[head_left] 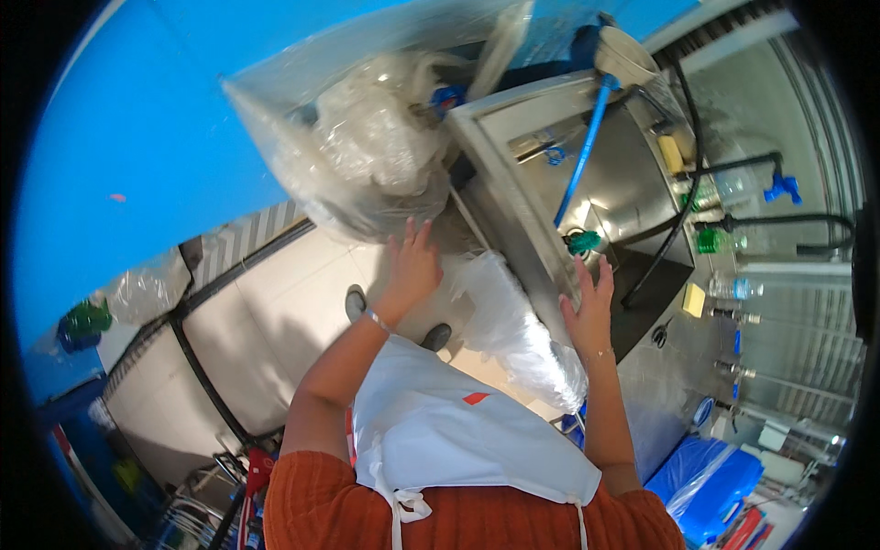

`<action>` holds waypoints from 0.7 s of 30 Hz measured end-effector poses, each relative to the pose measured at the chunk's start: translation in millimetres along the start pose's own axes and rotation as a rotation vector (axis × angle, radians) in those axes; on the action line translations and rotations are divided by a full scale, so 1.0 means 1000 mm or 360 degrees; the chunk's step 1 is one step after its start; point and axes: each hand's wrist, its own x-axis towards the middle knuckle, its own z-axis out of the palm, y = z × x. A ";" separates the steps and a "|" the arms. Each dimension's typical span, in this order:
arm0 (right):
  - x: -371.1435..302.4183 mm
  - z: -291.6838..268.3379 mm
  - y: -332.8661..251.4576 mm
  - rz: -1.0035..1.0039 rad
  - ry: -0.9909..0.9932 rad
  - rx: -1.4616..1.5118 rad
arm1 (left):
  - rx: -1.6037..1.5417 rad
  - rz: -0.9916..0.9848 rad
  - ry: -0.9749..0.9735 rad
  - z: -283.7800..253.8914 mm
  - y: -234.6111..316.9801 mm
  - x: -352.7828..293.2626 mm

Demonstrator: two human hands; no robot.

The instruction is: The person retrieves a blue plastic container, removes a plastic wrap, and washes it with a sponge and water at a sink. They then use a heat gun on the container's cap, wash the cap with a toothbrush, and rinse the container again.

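My left hand (412,270) reaches forward with its fingers stretched out, nothing held. Its fingertips meet the lower edge of a large clear plastic bag (376,137) stuffed with crumpled film; whether they touch it I cannot tell. At the near edge of a stainless steel sink (500,170), my right hand (591,307) is open, fingers apart. Just beyond those fingers, a green scrubber (582,242) lies in the basin by the end of a blue hose (587,151). Between my arms, below the sink, hangs or lies a bundle of clear plastic (518,330).
Black taps, one with a blue handle (782,188), and a black hose (694,119) stand right of the basin. Sponges, bottles and black scissors (661,332) line the steel counter. A blue container (704,486) is at lower right. A blue wall (137,137) rises left.
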 end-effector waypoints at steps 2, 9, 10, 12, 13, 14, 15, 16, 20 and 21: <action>0.022 0.015 -0.020 -0.0019 -0.0051 -0.0069 | 0.0043 0.0231 0.0123 0.012 -0.038 0.013; 0.076 0.065 -0.087 0.0058 -0.0186 -0.0208 | 0.0148 -0.0174 0.0009 0.032 -0.195 0.040; 0.082 0.071 -0.096 0.0069 -0.0182 -0.0167 | 0.0169 -0.0097 0.0033 0.035 -0.215 0.036; 0.094 0.079 -0.110 0.0097 -0.0177 -0.0132 | 0.0271 0.0031 0.0011 0.037 -0.240 0.028; 0.098 0.081 -0.116 0.0121 -0.0180 -0.0139 | 0.0200 0.0071 0.0097 0.036 -0.245 0.026; 0.102 0.082 -0.122 0.0152 -0.0182 -0.0146 | 0.0128 0.0079 0.0046 0.034 -0.244 0.022; 0.105 0.082 -0.125 0.0169 -0.0155 -0.0153 | 0.0063 0.0106 0.0003 0.030 -0.239 0.020; 0.109 0.081 -0.127 0.0189 -0.0128 -0.0159 | -0.0018 0.0097 -0.0005 0.023 -0.230 0.019; 0.121 0.066 -0.115 0.0312 0.0016 -0.0052 | -0.0543 0.0050 -0.0146 -0.021 -0.186 0.034; 0.126 0.061 -0.108 0.0305 0.0069 -0.0004 | -0.0737 0.0021 -0.0216 -0.033 -0.175 0.042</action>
